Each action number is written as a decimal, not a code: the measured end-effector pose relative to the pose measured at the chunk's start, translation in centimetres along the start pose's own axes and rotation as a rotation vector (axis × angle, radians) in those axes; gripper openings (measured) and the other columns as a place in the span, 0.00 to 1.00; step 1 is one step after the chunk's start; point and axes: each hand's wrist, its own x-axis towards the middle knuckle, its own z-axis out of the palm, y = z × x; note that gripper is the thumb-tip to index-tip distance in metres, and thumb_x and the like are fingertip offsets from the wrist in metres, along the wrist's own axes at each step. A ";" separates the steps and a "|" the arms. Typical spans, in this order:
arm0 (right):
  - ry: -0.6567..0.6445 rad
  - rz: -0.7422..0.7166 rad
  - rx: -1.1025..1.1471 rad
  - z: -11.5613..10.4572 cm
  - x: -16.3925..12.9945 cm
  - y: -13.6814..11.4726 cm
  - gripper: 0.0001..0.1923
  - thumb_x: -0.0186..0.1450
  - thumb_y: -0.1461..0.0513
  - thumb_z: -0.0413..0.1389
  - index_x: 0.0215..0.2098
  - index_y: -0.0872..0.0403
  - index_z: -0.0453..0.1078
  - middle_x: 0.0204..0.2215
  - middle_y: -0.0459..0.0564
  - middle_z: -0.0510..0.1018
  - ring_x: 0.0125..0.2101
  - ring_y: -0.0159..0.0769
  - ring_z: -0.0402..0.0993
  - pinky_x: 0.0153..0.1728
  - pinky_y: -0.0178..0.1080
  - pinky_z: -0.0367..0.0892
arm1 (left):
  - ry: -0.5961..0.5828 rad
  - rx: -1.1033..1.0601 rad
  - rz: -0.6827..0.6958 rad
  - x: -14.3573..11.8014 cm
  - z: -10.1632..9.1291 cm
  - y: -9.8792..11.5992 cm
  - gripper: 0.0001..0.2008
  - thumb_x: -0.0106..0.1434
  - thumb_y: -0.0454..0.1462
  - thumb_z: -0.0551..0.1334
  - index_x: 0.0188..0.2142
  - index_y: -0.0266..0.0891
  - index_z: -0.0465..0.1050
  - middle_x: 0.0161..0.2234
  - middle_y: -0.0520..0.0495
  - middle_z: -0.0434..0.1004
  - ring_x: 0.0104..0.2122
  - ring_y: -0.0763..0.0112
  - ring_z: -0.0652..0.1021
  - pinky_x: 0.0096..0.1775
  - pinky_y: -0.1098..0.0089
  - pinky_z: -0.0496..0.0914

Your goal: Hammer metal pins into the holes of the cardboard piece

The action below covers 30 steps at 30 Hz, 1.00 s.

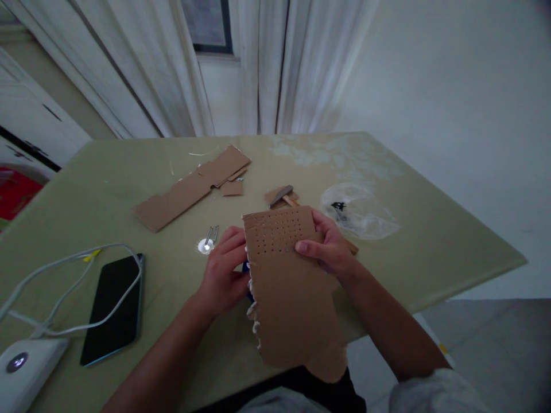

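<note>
My right hand [327, 244] grips a piece of brown cardboard [297, 304] by its upper right edge, the thumb lying on the front face. Rows of small punched holes cover the top of this sheet, and its left edge is torn and ragged. My left hand [224, 272] is at the sheet's left edge with curled fingers; the fingertips go out of sight behind the cardboard. A bit of something blue [247, 267] shows between that hand and the sheet, too hidden to name. Just beyond the cardboard lies a hammer [282, 196], its handle partly covered.
A white round disc [205, 246] with several metal nails or screws [212, 234] lies left of my left hand. Cardboard strips [189, 189] lie farther back. A clear plastic bag [365, 215] is on the right; a phone [114, 304], white cable [69, 330] and white device [32, 370] are left.
</note>
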 end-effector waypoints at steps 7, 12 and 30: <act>-0.003 0.021 -0.033 -0.2 -0.2 0.2 0.32 0.58 0.55 0.81 0.56 0.49 0.77 0.43 0.48 0.89 0.35 0.37 0.87 0.35 0.37 0.85 | 0.040 0.044 -0.044 0.4 0.3 0.9 0.05 0.71 0.31 0.68 0.43 0.43 0.79 0.41 0.45 0.86 0.40 0.62 0.82 0.41 0.63 0.77; -0.010 0.064 -0.083 -0.1 -0.4 0.0 0.31 0.58 0.53 0.80 0.56 0.47 0.77 0.40 0.47 0.88 0.31 0.37 0.85 0.33 0.39 0.85 | 0.015 0.004 -0.021 0.7 0.3 1.3 0.07 0.72 0.33 0.66 0.36 0.44 0.80 0.39 0.44 0.87 0.42 0.59 0.84 0.41 0.61 0.80; -0.054 0.100 -0.101 0.1 -0.5 -0.2 0.30 0.60 0.52 0.79 0.56 0.46 0.77 0.36 0.44 0.85 0.22 0.30 0.76 0.27 0.35 0.81 | 0.070 -0.024 -0.025 0.9 0.2 1.7 0.11 0.74 0.37 0.65 0.32 0.46 0.72 0.31 0.48 0.81 0.34 0.61 0.80 0.37 0.60 0.78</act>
